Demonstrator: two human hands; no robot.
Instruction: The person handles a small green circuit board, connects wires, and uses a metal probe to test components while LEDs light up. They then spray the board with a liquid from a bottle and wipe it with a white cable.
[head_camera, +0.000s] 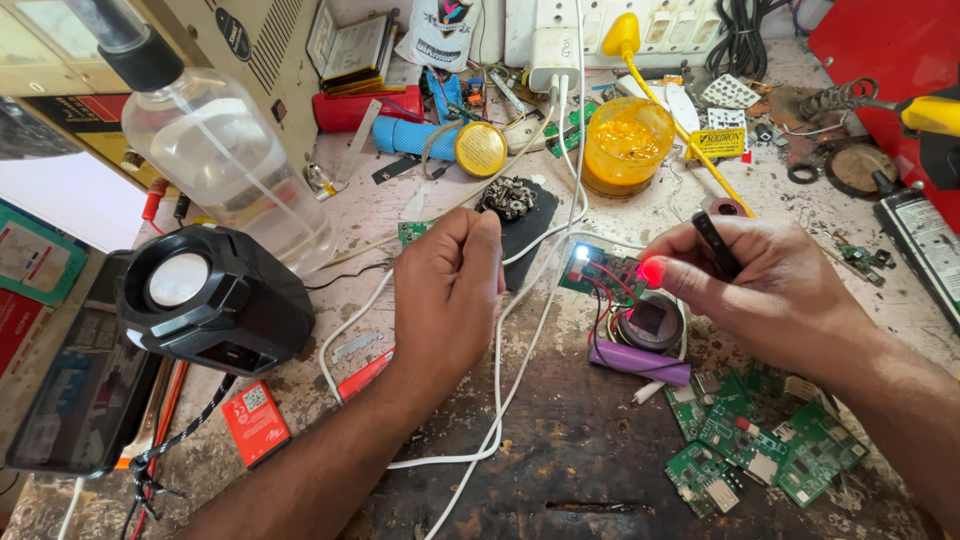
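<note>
Yellow tub (628, 150) of amber paste

Small green circuit board (605, 272) with lit blue LED, red wires, propped above purple cylindrical cell (640, 362), white cable (520, 300) leading left

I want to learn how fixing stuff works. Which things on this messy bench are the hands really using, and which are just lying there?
In use:
- left hand, closed on the white cable
- right hand, pinching a small black part
- green circuit board, lights on
- purple battery

Just lying about:
- black speaker
- clear bottle
- orange tub
- spare green boards
</note>
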